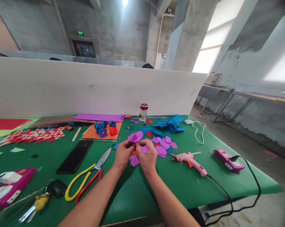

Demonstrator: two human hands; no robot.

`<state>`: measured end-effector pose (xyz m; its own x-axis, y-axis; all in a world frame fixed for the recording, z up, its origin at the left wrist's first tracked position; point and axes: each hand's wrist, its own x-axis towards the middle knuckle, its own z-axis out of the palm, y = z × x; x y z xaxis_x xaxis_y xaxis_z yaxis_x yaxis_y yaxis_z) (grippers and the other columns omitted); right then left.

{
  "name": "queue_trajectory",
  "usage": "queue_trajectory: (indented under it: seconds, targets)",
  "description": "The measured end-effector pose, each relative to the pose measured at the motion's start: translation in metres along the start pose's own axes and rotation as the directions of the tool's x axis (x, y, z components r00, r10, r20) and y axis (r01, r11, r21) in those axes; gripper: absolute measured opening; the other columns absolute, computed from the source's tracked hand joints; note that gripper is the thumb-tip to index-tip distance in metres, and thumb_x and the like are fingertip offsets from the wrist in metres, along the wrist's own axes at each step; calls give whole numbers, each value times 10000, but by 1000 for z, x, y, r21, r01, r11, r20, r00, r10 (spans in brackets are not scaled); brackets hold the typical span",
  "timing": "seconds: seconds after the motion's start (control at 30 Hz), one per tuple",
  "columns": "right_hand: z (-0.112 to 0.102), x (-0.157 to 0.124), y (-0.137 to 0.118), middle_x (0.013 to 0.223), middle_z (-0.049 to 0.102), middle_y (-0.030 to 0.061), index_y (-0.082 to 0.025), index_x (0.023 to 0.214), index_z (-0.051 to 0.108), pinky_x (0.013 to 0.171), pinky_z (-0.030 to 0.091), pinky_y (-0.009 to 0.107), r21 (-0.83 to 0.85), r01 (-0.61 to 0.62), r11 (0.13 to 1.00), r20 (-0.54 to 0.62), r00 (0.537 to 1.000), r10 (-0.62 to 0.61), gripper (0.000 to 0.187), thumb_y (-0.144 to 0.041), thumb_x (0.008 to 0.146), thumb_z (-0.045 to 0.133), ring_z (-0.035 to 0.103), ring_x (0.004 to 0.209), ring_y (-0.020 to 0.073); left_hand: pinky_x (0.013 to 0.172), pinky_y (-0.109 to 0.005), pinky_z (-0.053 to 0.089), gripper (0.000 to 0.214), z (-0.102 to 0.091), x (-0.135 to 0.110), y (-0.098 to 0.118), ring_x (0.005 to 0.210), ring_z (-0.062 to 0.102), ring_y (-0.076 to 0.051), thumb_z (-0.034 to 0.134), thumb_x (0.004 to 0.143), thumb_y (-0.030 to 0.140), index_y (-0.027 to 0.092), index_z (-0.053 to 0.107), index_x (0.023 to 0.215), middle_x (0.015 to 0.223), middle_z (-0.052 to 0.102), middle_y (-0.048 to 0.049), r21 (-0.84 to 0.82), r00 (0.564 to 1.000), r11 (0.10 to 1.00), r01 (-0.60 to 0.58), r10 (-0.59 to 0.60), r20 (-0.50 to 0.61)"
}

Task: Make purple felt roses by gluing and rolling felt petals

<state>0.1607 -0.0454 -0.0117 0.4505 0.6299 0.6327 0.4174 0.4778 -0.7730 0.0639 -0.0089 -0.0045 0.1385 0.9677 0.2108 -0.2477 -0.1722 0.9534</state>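
Purple flower (135,136) is held above the green surface (133,197), on the near side of the glass jar (143,114). The left hand (123,153) and right hand (148,154) pinch its underside, fingers nearly together. Nearer than the jar lie scissors (102,160) to its left, loose purple petals (165,144) and a pink glue gun (190,158) to its right.

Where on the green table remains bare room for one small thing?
Mostly bare: between right forearm and glue gun; behind it, towards the white plug. Crowded: around purple petals and blue paper, and left, among phone, scissors.
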Motion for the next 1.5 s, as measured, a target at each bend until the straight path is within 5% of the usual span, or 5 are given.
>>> queue_trajectory:
  seconds: [0.53, 0.87, 0.97, 1.13, 1.5]
  targets:
    - [-5, 8, 14, 807, 548, -13, -211, 951, 511, 697, 489, 275, 323, -215, 921, 113, 976, 188, 310, -304, 735, 714, 557, 726, 137, 599, -243, 467, 242, 2, -2, 6, 574, 551, -124, 816, 601, 345, 145, 745, 718, 627, 677, -13, 10, 999, 1000, -10, 9, 40]
    - [-8, 19, 36, 714, 691, 45, -157, 784, 724, 680, 499, 305, 475, -469, 745, 174, 879, 443, 354, -506, 761, 664, 609, 676, 167, 591, -237, 475, 285, -2, 2, -2, 562, 590, -117, 853, 563, 319, 133, 705, 720, 654, 699, -27, -107, 992, 987, 121, -124, -18]
    - [-8, 20, 34, 749, 719, 65, -168, 829, 760, 721, 509, 331, 390, -433, 813, 247, 899, 361, 461, -567, 845, 529, 639, 742, 199, 594, -247, 480, 290, -1, 1, 0, 558, 595, -125, 853, 561, 334, 135, 710, 717, 644, 701, -29, -78, 992, 990, 119, -121, -24]
    - [-9, 18, 25, 791, 699, 36, -202, 787, 750, 734, 491, 314, 238, -220, 946, 281, 948, 150, 218, -410, 722, 734, 620, 767, 201, 549, -224, 438, 223, -2, -1, 1, 527, 555, -117, 817, 603, 336, 139, 717, 635, 552, 646, -4, 42, 1000, 999, 18, -19, 11]
    - [-16, 16, 26, 874, 711, 41, -243, 817, 763, 779, 491, 335, 239, -7, 971, 278, 959, -62, 139, -337, 818, 661, 634, 842, 209, 695, -291, 507, 123, -9, -3, 6, 674, 626, -191, 723, 698, 285, 203, 782, 768, 714, 728, -25, 241, 967, 940, -243, 214, 140]
